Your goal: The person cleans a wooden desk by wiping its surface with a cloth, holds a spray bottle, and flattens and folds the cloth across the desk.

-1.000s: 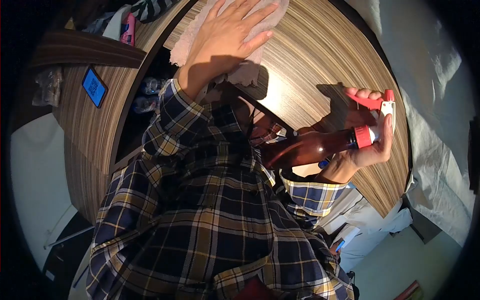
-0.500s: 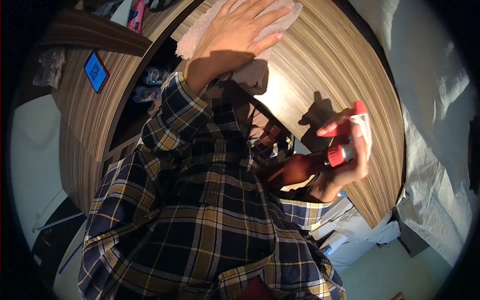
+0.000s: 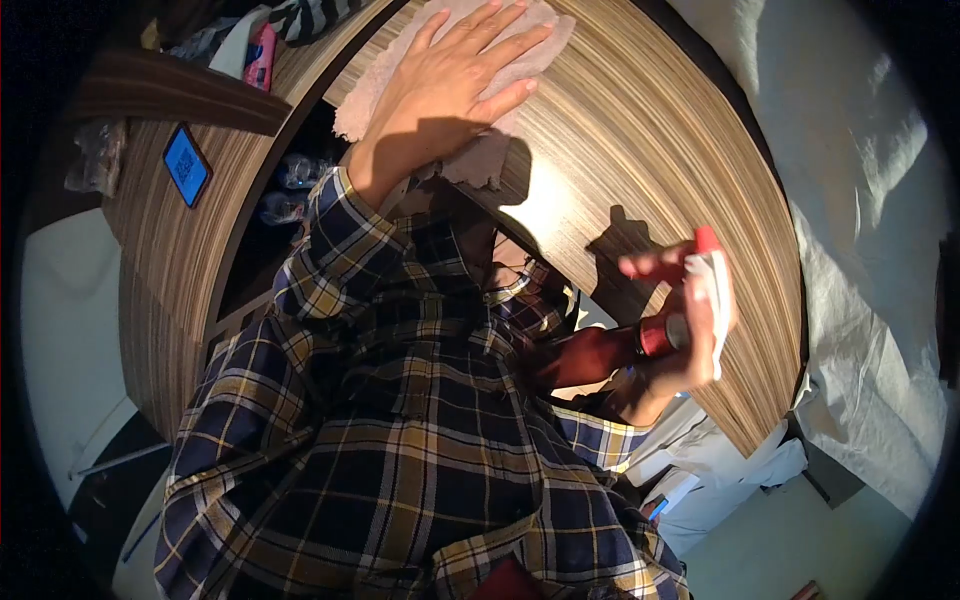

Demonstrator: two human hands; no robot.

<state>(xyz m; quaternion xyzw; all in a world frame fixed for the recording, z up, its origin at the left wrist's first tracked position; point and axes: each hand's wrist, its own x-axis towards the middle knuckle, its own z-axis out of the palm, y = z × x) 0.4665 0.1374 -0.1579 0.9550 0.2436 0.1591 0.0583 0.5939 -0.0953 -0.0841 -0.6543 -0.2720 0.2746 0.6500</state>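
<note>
My left hand (image 3: pixel 440 95) lies flat with its fingers spread on a pale pink cloth (image 3: pixel 545 45), against a striped wood-grain surface (image 3: pixel 650 130). Part of the cloth sticks out below the palm. In my right hand (image 3: pixel 695 335) is a spray bottle (image 3: pixel 590 357) with a reddish-brown body, a red collar and a red and white spray head. My fingers wrap round its neck and head, slightly smeared by motion. The bottle is tilted, its base near my checked shirt, and its shadow falls on the wood surface.
On the wooden ledge at left lies a phone (image 3: pixel 187 166) with a lit screen. A pink bottle (image 3: pixel 260 58) stands at upper left, near a crumpled clear plastic bag (image 3: pixel 98 158). Clear plastic bottles (image 3: pixel 300 170) sit in the dark gap. Pale fabric (image 3: pixel 860 230) runs down the right side.
My left hand and the cloth have slid a little to the left across the wood. My right hand and the spray bottle's head have shifted slightly left and downward in view.
</note>
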